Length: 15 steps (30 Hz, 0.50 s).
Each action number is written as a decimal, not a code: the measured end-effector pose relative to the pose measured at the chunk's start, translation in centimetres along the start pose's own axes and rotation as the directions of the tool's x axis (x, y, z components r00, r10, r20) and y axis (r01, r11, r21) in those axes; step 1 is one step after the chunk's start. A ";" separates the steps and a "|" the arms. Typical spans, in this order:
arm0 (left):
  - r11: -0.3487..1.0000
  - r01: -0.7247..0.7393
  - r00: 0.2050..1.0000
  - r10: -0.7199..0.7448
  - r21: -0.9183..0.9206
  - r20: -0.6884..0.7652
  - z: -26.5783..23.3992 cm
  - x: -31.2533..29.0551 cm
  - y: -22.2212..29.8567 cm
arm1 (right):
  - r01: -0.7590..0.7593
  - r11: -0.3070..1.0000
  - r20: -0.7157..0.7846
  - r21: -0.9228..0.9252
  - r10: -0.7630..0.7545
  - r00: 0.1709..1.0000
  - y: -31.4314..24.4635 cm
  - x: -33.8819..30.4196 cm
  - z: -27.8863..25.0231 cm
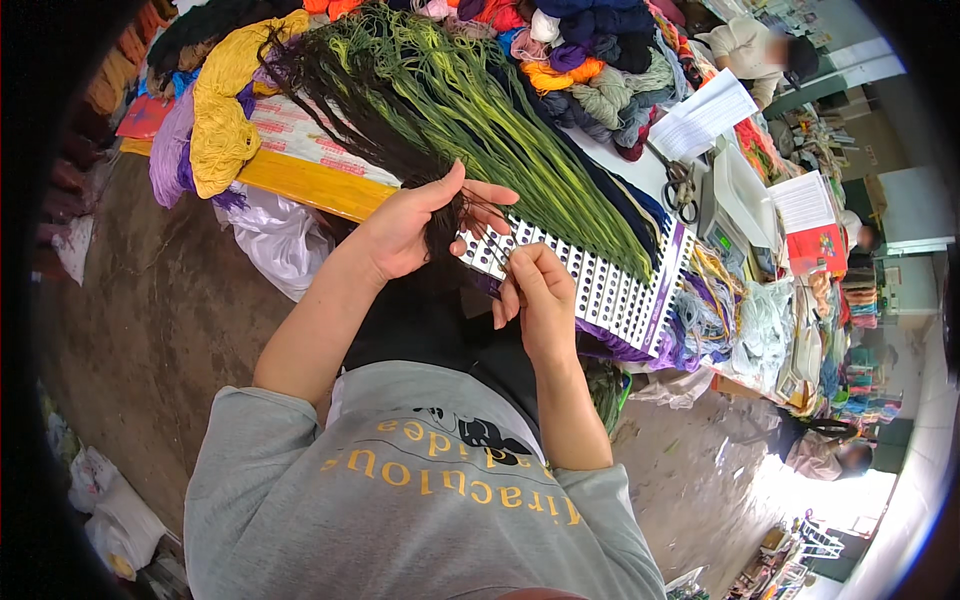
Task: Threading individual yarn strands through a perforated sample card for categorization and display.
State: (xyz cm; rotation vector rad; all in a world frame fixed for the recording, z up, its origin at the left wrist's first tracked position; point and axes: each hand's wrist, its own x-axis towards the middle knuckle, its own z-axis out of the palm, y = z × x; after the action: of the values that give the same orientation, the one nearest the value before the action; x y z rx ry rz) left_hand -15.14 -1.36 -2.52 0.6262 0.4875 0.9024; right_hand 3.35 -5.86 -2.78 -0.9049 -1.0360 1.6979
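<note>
A bundle of black thread (437, 228) lies across my left hand (415, 225), its fingers curled loosely around it with the fingertips pointing right. My right hand (540, 300), just to the right, is closed in a pinch on the ends of thin dark strands that stretch between the two hands. Beyond them, long skeins of green thread (500, 150) fan over the table. Their near ends rest on white cards with rows of dark holes (600, 290). Dark navy thread (600, 185) runs along the green skeins' right side.
Yellow yarn (222, 130) hangs over the table's wooden edge (300, 190) at left, above a white plastic bag (275, 240). Scissors (682, 190), paper sheets (705, 115) and a scale (722, 215) sit at right. Multicoloured yarn heaps (600, 75) line the back. Another person (745, 50) is at far right.
</note>
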 end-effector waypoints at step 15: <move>1.000 -0.001 1.000 0.000 0.006 0.022 -0.2 0.0 -0.1 | 0.010 1.000 -0.011 -0.005 -0.010 1.000 -0.3 -0.3 0.1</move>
State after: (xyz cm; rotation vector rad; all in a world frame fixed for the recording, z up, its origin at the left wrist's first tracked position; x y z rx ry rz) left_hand -15.23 -1.36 -2.76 0.6414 0.4706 0.8938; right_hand 3.44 -6.07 -2.47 -0.9099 -1.0359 1.6812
